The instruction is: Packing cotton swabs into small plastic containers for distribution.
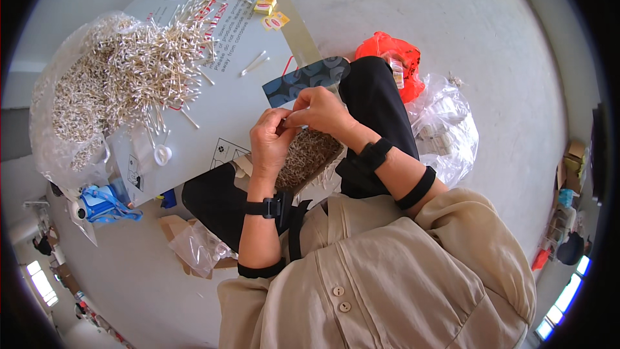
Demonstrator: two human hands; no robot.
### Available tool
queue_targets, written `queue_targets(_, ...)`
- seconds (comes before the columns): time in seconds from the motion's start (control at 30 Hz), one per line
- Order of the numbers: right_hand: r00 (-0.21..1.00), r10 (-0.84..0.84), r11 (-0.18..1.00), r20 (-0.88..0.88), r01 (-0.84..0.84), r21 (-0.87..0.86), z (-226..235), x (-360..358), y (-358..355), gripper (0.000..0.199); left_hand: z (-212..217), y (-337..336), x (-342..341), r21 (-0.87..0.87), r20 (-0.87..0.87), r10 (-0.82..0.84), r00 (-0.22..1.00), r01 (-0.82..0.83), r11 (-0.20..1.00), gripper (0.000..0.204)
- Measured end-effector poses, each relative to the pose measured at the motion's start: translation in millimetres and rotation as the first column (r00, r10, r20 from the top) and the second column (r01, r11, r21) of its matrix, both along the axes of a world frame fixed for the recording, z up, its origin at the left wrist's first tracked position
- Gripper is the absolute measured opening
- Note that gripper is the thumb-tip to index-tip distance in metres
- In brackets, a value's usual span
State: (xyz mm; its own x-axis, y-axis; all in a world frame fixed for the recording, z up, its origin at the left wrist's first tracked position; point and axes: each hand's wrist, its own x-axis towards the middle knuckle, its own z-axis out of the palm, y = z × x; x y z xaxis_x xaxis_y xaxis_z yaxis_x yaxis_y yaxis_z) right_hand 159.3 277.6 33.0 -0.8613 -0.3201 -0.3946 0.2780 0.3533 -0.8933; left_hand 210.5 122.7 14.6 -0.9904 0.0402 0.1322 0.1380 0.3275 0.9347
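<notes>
My left hand [266, 144] and my right hand [321, 114] meet above my lap, fingertips pinched together. What they hold, if anything, is hidden by the fingers. Just below them a cardboard box [314, 179] rests between my thighs, filled with loose cotton swabs [309, 155]. Beyond my fingers, a dark sheet with a grey ring pattern [300, 84] lies at the table's edge. On the table [239, 106] to the left, a big heap of white-tipped cotton swabs [129, 68] spills from a clear plastic bag [48, 100].
A small yellow box [265, 5] and yellow cards [276, 21] lie at the table's far side. A white ring-shaped roll [163, 154] sits near the heap. Right of my leg are a red bag [391, 52] and a clear bag of white packs [445, 132]. An open carton [177, 226] stands on the floor.
</notes>
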Motion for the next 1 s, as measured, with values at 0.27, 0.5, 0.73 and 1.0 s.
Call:
queue_targets(0.27, 0.997, 0.004, 0.958, 0.073, 0.017, -0.285, 2, 3, 4, 0.017, 3, 1, 0, -0.026, -0.019, 0.044, 0.999, -0.045, 0.999, 0.029)
queue_targets(0.5, 0.903, 0.133, 0.987, -0.409, -0.160, -0.034, 2, 8, 29, 0.027, 4, -3, -1, -0.069, -0.106, 0.034, 0.994, -0.042, 0.997, 0.029)
queue_targets(0.73, 0.728, 0.100, 0.981, -0.679, -0.187, -0.055, -13, 7, 28, 0.020, 10, -3, -4, -0.348, -0.350, -0.048, 0.935, -0.082, 0.934, 0.024)
queue_targets(1.0, 0.889, 0.003, 0.978, -0.457, -0.097, -0.184, -5, 10, 30, 0.018, 15, -1, 0, -0.124, -0.133, 0.075, 0.988, -0.092, 0.988, 0.024)
